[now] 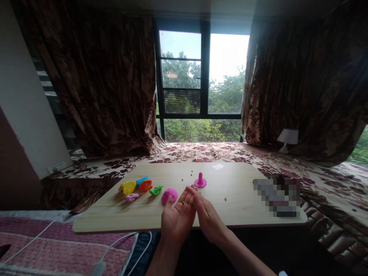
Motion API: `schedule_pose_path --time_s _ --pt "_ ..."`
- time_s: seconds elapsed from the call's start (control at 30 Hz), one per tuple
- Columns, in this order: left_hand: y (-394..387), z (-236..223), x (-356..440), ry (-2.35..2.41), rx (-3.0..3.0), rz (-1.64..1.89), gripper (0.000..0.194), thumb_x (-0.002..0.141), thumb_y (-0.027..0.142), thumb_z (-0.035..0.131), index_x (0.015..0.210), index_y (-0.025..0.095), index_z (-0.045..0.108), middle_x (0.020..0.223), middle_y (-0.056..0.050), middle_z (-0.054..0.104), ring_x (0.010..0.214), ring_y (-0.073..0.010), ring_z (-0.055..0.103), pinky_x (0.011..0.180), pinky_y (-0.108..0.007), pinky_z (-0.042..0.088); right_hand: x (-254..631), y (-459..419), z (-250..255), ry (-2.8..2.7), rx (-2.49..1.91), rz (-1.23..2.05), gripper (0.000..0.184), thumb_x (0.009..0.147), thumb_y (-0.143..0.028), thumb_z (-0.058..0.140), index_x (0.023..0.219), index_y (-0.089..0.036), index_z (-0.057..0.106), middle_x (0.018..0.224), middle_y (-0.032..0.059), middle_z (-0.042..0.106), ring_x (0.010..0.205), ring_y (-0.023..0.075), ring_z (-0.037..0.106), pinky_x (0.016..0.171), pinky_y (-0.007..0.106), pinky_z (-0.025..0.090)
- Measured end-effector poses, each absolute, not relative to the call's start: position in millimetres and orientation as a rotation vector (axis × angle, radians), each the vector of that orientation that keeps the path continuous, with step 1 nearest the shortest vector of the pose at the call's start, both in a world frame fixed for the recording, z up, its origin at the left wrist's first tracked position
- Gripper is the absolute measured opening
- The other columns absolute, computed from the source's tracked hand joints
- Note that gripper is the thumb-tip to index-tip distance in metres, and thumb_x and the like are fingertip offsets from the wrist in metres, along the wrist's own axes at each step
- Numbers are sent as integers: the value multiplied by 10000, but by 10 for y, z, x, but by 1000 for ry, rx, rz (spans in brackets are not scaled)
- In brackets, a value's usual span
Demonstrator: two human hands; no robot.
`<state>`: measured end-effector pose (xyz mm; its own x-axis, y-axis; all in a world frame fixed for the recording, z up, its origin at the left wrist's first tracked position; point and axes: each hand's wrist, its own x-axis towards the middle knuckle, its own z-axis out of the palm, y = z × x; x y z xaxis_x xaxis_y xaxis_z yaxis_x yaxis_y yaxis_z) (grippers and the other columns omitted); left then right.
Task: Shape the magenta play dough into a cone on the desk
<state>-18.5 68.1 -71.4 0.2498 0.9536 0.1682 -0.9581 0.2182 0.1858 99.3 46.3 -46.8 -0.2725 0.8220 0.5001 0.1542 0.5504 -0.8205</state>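
Note:
My left hand (pixel 178 215) lies palm up and slightly cupped over the table's near side, with small green clay bits (pixel 183 202) on its palm and fingers. Against its fingers rests my right hand (pixel 209 216), turned on edge with its fingers stretched out and together. Whether anything sits under the right fingers is hidden. Just beyond the left thumb is a bright pink clay dome (pixel 169 196). Past the fingertips stands a magenta clay piece (pixel 200 181), a flat round base with an upright peg. A loose green crumb (pixel 225 199) lies to the right.
On the wooden tabletop (pixel 238 211), to the left, are yellow (pixel 127 187), blue (pixel 141 181), orange (pixel 145 186), green (pixel 156 190) and light pink (pixel 132 197) clay lumps. A blurred-out object (pixel 277 198) occupies the right end. A lamp (pixel 287 138) stands on the window ledge.

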Motion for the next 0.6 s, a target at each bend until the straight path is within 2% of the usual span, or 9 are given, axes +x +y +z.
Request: schedule_pose_path --time_s 0.13,0.33,0.4,0.5,0.6 --pt "684 -759 -193 -18 276 1333 640 905 448 268 1429 107 133 1418 -209 346 1262 -283 400 1062 -481 272 947 230 -499 -1933 -789 715 415 951 -375 308 1331 -241 406 1384 34 424 1291 186 363 1085 400 283" --pt "666 -736 -164 -6 296 1327 565 923 409 243 1413 128 212 1417 -199 354 1276 -260 384 1017 -432 353 993 291 -322 -1789 -715 904 450 981 -330 149 1312 -218 433 1327 46 496 1235 174 446 1023 368 386" --pt "659 -715 -153 -7 315 1307 538 922 408 257 1401 162 258 1414 -175 373 1289 -252 365 1014 -434 353 1017 405 -321 -1802 -781 799 447 978 -337 162 1318 -209 422 1347 53 472 1269 181 400 1047 391 350" --pt "669 -748 -121 7 342 1290 570 898 467 286 1390 179 294 1410 -145 391 1315 -251 315 1048 -456 291 976 463 -393 -2049 -889 450 438 948 -360 303 1347 -198 386 1427 64 350 1337 215 267 1105 437 224" --pt "669 -848 -90 35 360 1285 589 859 552 283 1373 268 330 1433 -43 374 1356 -212 210 1095 -426 197 851 342 -474 -2295 -881 199 511 919 -383 365 1385 -177 318 1457 76 277 1357 245 200 1119 453 169"
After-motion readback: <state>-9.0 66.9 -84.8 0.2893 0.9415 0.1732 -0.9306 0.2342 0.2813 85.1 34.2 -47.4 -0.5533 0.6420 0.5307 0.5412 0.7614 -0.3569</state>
